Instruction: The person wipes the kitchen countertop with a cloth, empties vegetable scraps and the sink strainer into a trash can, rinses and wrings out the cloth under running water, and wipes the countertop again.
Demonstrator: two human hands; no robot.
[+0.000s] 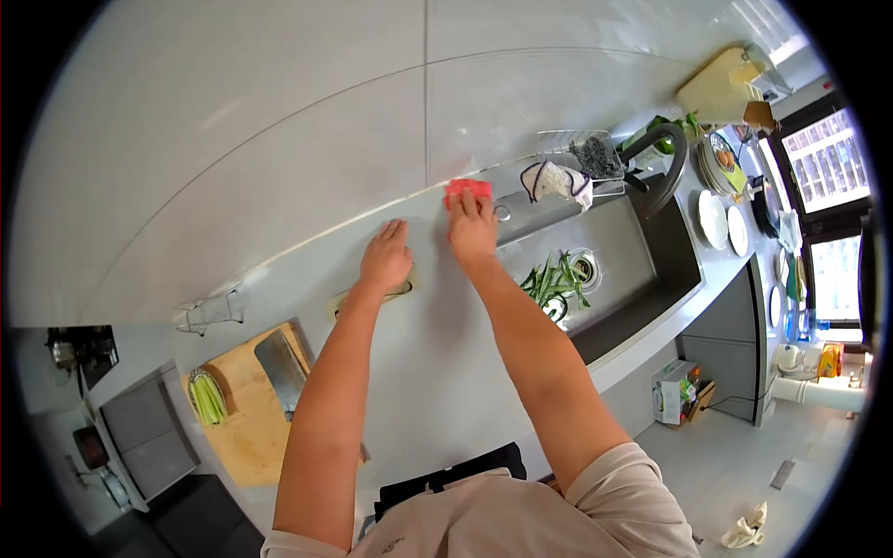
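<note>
My right hand (473,231) presses a pinkish-red cloth (469,189) onto the grey countertop (423,363), close to where it meets the wall and beside the sink's left rim. To its left, my left hand (387,258) lies on the countertop with its fingers stretched out, holding nothing. Partly under that wrist is a flat beige item (340,305); what it is I cannot make out. Green leafy trimmings (556,281) lie in the steel sink (621,249), by the drain.
At left, a wooden cutting board (251,437) bears a cleaver (280,363) and cut green stalks (207,397). A wire stand (212,312) is behind it. Right of my hands are a patterned cloth (558,182), a wire basket (567,145), a dark faucet (674,153) and plates (713,220).
</note>
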